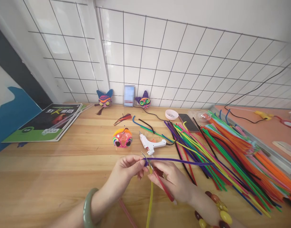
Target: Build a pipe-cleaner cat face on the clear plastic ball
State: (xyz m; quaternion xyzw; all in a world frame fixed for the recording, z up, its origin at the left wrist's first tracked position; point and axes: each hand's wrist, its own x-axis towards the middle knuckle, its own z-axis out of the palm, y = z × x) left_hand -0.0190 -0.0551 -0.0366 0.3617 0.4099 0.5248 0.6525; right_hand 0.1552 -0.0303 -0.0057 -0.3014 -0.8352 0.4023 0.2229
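My left hand (130, 167) is closed, thumb and fingertips pinching the curled end of a purple pipe cleaner (178, 160). The rest of that strip stretches right, over my right hand toward the loose bundle. My right hand (174, 179) is closed around red-handled pliers (163, 185), whose slim metal jaws meet the purple strip beside my left fingertips. Whether the jaws grip it I cannot tell. A yellow pipe cleaner (150, 199) hangs below my hands, its upper end hidden by them. Below my left wrist, a pink strip (126, 212) runs toward the bottom edge.
A white glue gun (151, 143) lies just beyond my hands, beside a colourful mask-like ornament (122, 138). Many pipe cleaners (231, 155) spread across the right. Farther back are a phone (188, 122), a pink bowl (171, 114) and two eared ornaments (105, 99) against the tiled wall.
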